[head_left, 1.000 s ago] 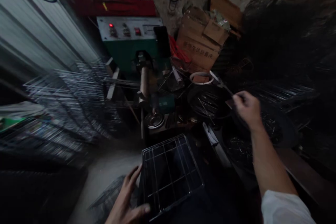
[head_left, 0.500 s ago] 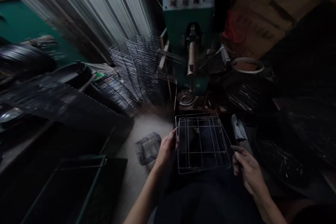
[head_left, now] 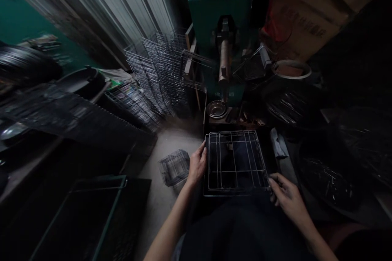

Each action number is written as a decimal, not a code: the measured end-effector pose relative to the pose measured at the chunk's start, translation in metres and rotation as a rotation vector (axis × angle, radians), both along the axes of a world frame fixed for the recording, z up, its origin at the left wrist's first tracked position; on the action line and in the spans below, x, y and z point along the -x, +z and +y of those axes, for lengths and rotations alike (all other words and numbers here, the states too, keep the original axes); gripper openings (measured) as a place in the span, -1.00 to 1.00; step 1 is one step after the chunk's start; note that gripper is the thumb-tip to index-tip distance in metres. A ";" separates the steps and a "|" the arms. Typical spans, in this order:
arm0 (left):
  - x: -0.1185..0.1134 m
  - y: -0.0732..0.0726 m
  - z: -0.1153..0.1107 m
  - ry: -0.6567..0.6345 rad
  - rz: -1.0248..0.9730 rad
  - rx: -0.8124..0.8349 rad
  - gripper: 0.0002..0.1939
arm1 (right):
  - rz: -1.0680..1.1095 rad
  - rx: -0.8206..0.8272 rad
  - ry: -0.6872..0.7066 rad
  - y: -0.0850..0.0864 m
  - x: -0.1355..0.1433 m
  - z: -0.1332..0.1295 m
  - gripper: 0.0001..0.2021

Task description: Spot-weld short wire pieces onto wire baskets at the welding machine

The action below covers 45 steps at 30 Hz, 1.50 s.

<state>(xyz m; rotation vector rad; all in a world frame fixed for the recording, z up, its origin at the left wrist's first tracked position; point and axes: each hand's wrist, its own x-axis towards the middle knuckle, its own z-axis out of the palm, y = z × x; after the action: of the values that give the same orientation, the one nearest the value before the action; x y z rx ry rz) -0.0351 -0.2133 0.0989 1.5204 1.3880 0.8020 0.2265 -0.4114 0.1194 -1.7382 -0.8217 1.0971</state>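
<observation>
A rectangular wire rack of thin metal rods lies in front of me, above my lap. My left hand is closed on its left side, thumb and fingers pressed to the upper part of the frame. At the lower right corner, my right hand pinches the frame between thumb and forefinger. Beyond the rack stands a green machine with a copper-coloured electrode arm pointing toward me. A small round metal dish sits beneath that arm.
Tall stacks of wire racks lean at the left of the machine. A wire basket lies on the floor. Dark basins of metal rods stand at my right. A green-edged frame is at the lower left, cardboard boxes behind.
The wire rack has turned slightly and its lower edge sits a bit higher. My right hand has shifted slightly down to the rack's corner. The view has tilted a little downward.
</observation>
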 end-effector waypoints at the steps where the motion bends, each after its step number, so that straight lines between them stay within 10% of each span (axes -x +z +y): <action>1: -0.001 -0.002 0.004 -0.012 0.006 0.008 -0.46 | 0.008 -0.017 -0.004 -0.001 0.001 0.001 -0.53; 20: 0.014 -0.008 0.017 -0.397 0.132 0.053 -0.31 | -0.387 -0.122 0.142 -0.029 -0.030 0.052 -0.54; 31: 0.006 -0.030 -0.012 -0.084 0.079 -0.073 -0.45 | -0.465 -0.197 0.238 -0.042 -0.042 0.067 -0.53; 40: 0.030 -0.019 -0.001 -0.399 0.411 -0.099 -0.46 | -0.241 -0.147 0.299 -0.046 -0.058 0.055 -0.40; 45: 0.050 -0.004 0.017 -0.705 0.308 0.037 -0.12 | -0.099 -0.027 0.587 -0.028 -0.077 0.047 -0.17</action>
<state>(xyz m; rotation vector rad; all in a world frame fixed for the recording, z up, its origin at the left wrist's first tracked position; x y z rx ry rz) -0.0851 -0.1959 0.0945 1.9825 0.9423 0.1075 0.3034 -0.3643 0.0911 -1.5745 -1.4605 1.3707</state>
